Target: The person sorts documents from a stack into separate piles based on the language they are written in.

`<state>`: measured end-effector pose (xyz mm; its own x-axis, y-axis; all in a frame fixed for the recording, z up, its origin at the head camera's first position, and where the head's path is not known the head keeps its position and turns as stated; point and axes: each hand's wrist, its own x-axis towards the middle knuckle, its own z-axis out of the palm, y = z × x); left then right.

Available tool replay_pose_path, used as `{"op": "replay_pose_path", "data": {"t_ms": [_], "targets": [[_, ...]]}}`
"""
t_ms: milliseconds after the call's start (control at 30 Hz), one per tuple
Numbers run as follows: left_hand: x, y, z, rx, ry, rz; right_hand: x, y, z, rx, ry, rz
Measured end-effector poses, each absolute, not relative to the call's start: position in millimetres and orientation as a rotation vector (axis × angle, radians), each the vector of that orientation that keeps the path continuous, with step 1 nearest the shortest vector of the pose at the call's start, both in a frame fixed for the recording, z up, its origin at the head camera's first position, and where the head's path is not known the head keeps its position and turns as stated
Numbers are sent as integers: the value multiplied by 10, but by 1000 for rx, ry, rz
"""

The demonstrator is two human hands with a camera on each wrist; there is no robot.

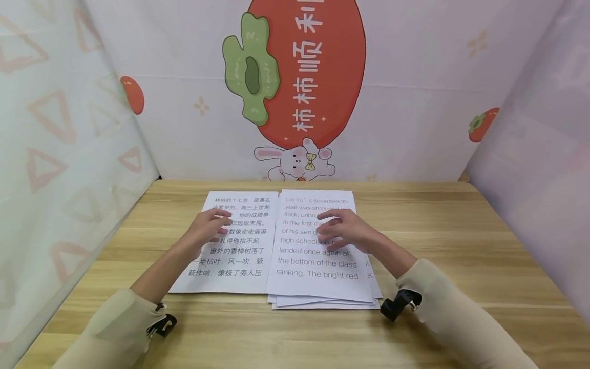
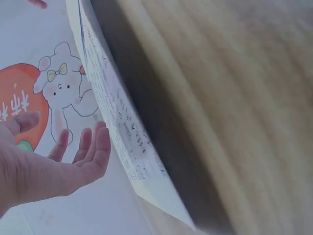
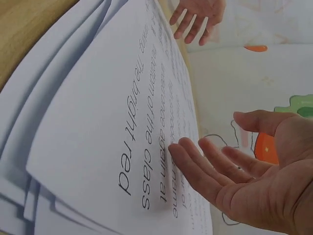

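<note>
Two piles of printed paper lie side by side on the wooden table. The left sheet (image 1: 239, 246) carries Chinese text; the right stack (image 1: 318, 279) has English text on top, with several uneven sheets poking out beneath it. Over the Chinese sheet is my left hand (image 1: 208, 228), fingers loosely bent and holding nothing. My right hand (image 1: 343, 230) hovers over the upper right part of the English page, fingers relaxed and spread, also holding nothing. In the right wrist view, the fingers (image 3: 195, 166) appear above the printed page (image 3: 98, 122), whose near corner curls up.
The wooden table (image 1: 230, 333) extends around the papers. Behind it hangs a pale backdrop (image 1: 415, 128) with a large persimmon picture (image 1: 318, 66) and a rabbit. Patterned side walls (image 1: 69, 154) close in the left and right. A black wrist camera (image 1: 398, 305) sits at my right cuff.
</note>
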<state>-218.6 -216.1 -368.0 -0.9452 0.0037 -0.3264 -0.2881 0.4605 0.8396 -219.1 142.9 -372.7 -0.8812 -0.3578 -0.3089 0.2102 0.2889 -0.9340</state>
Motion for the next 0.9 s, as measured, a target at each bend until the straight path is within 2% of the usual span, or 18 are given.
{"op": "replay_pose_path", "data": {"t_ms": [467,900], "targets": [[-2238,-1876,-3589,-29,2378,1526,-2222,1702,-3642,-55,2217,-1580],[-2265,-1576,-3630,-105,2117,1594,-2230,2066,-3702,137,2457,-1469]]}}
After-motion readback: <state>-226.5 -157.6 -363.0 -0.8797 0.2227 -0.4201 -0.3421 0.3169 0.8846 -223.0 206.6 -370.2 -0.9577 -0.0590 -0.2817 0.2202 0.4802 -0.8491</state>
